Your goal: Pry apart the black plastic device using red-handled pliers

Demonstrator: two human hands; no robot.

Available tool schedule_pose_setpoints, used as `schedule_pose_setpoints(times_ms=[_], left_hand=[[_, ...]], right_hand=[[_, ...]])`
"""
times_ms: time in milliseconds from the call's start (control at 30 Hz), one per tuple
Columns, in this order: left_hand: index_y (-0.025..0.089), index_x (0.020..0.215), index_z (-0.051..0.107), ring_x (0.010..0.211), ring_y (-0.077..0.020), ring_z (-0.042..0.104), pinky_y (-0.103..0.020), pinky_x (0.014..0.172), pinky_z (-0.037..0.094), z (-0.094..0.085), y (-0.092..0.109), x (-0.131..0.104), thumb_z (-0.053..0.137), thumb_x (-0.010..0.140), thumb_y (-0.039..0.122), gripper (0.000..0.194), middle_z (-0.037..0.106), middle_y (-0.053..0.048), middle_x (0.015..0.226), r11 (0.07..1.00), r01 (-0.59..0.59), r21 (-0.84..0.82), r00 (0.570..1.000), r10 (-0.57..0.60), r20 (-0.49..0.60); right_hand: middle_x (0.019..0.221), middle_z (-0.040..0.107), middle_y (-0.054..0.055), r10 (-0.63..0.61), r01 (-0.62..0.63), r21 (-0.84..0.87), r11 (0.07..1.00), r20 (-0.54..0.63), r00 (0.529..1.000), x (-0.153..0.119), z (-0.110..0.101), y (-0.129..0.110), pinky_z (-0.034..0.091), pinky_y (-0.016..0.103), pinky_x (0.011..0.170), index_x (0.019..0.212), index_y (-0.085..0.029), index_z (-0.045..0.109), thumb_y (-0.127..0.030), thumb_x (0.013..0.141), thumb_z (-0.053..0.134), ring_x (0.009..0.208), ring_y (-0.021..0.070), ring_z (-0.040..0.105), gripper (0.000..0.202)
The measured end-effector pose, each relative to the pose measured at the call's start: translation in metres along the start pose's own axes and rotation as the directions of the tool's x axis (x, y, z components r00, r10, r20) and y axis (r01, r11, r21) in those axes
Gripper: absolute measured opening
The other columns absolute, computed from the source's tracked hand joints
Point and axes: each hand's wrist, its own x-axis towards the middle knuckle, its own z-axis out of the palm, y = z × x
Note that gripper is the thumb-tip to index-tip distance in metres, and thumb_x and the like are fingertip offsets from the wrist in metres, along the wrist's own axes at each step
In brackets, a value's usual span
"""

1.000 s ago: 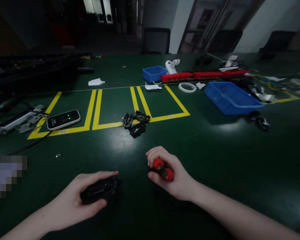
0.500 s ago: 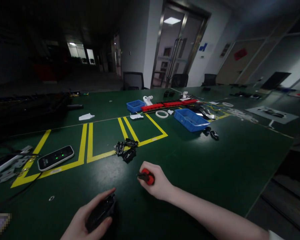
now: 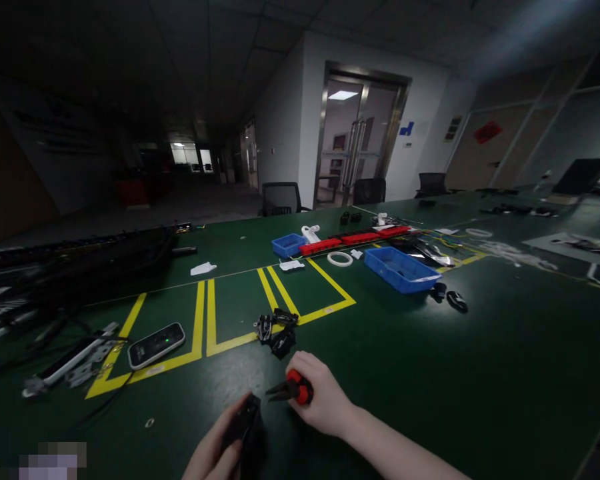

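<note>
My left hand is closed around a black plastic part, low in front of me; its lower end is hidden by the hand and the frame edge. In my right hand is a pair of red-handled pliers, the dark jaws pointing left toward the black part. The jaws and the part are close but apart. Just beyond, a small cluster of black parts lies on the green table by the yellow tape.
A white-edged device with a green light lies at left, near metal brackets. Farther off stand a large blue bin, a small blue bin, red strips and a white ring. Yellow tape marks the green table.
The view has tilted up and shifted left. The pliers have turned so their jaws now show side-on, nearer the black part. My left hand has turned the black part more upright.
</note>
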Motion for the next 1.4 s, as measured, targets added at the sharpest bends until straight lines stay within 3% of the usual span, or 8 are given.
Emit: schedule_pose_setpoints(times_ms=[267,400,567,733,833,1067,1267,1400], left_hand=[[0.017,0.128,0.070,0.047,-0.0112,0.056,-0.019,0.047,0.040,0.004,0.001,0.003,0.094,0.079,0.045,0.061,0.062,0.005,0.061,0.987,0.066,-0.143,0.996,-0.074,-0.052],[0.021,0.127,0.063,0.041,-0.0082,0.054,-0.016,0.040,0.034,0.004,-0.007,0.003,0.086,0.085,0.043,0.053,0.071,0.003,0.074,0.975,0.123,-0.184,0.991,-0.129,-0.022],[0.020,0.143,0.053,0.039,-0.0102,0.056,-0.016,0.040,0.036,0.007,-0.012,-0.004,0.075,0.092,0.039,0.058,0.072,0.002,0.071,0.945,0.213,-0.248,0.977,-0.212,0.029],[0.018,0.167,0.030,0.040,-0.0116,0.055,-0.017,0.042,0.038,0.027,0.000,-0.012,0.075,0.095,0.038,0.088,0.062,0.007,0.062,0.862,0.342,-0.373,0.940,-0.317,0.128],[0.018,0.175,0.014,0.039,-0.0104,0.051,-0.016,0.043,0.034,0.037,0.008,-0.014,0.074,0.094,0.034,0.102,0.058,0.010,0.059,0.863,0.316,-0.395,0.948,-0.296,0.113],[0.020,0.177,0.021,0.041,-0.0099,0.047,-0.017,0.046,0.032,0.032,0.025,-0.017,0.066,0.097,0.026,0.093,0.050,0.010,0.051,0.880,0.276,-0.387,0.961,-0.248,0.121],[0.017,0.177,0.019,0.043,-0.0090,0.051,-0.016,0.047,0.035,0.022,0.026,-0.021,0.072,0.096,0.036,0.099,0.060,0.007,0.056,0.839,0.332,-0.431,0.937,-0.240,0.255],[0.033,0.178,0.010,0.051,-0.0071,0.060,-0.016,0.052,0.044,0.024,0.030,-0.030,0.087,0.089,0.035,0.118,0.075,0.002,0.082,0.818,0.355,-0.452,0.925,-0.239,0.295]], right_hand=[[0.141,0.070,0.011,-0.012,0.012,-0.069,0.998,-0.006,1.000,-0.006,-0.010,-0.004,0.063,0.050,0.098,0.138,-0.023,0.068,-0.046,0.103,0.071,0.117,0.0251,0.072,0.042],[0.139,0.071,0.010,-0.022,0.022,-0.102,0.995,-0.006,1.000,-0.012,-0.015,-0.008,0.064,0.049,0.097,0.136,-0.022,0.068,-0.046,0.103,0.071,0.115,0.0243,0.072,0.041],[0.137,0.072,0.010,-0.038,0.041,-0.146,0.989,0.022,0.999,-0.014,-0.017,-0.014,0.064,0.048,0.096,0.135,-0.022,0.069,-0.046,0.103,0.071,0.114,0.0239,0.072,0.040],[0.138,0.072,0.010,-0.041,0.043,-0.182,0.982,0.016,0.999,-0.010,-0.017,-0.016,0.064,0.049,0.097,0.136,-0.022,0.068,-0.046,0.103,0.071,0.115,0.0245,0.072,0.041],[0.138,0.071,0.010,-0.039,0.038,-0.206,0.978,-0.002,0.999,-0.010,-0.023,-0.015,0.064,0.049,0.097,0.136,-0.022,0.068,-0.046,0.103,0.071,0.115,0.0246,0.072,0.042],[0.138,0.072,0.010,-0.059,0.050,-0.233,0.971,-0.033,0.998,-0.007,-0.036,-0.015,0.064,0.049,0.097,0.136,-0.022,0.068,-0.046,0.103,0.071,0.115,0.0245,0.072,0.041],[0.128,0.074,0.008,-0.100,0.094,-0.220,0.971,-0.015,0.995,-0.011,-0.037,-0.021,0.064,0.045,0.091,0.129,-0.021,0.070,-0.047,0.103,0.070,0.105,0.0212,0.073,0.036],[0.100,0.072,0.001,-0.090,0.080,-0.214,0.974,-0.036,0.995,-0.012,-0.039,-0.025,0.060,0.035,0.076,0.106,-0.020,0.070,-0.046,0.103,0.070,0.084,0.0153,0.067,0.026]])
